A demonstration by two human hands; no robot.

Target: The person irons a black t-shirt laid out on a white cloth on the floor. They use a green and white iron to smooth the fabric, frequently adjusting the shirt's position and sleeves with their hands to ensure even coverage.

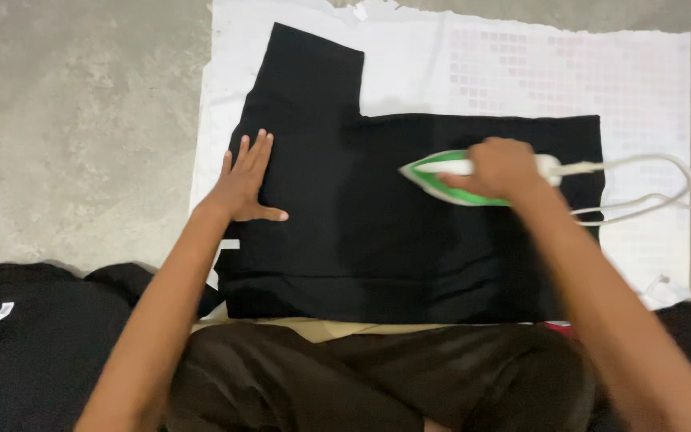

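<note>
Garment [377, 232]: black, spread flat on a white sheet [641, 72] over the floor.
Left hand [243, 182]: grip splayed apart, pressing the cloth taut (near its left edge).
Right hand [501, 166]: grip clamped on the green-and-white iron [441, 172], cord [649, 192] trailing right.

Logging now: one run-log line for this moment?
left hand: flat on black garment | right hand: grips green-white iron on garment | under: white sheet

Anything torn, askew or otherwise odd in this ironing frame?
Yes: the white sheet under the black garment has a ragged, torn-looking top edge. Otherwise the iron and its cord look ordinary.
</note>
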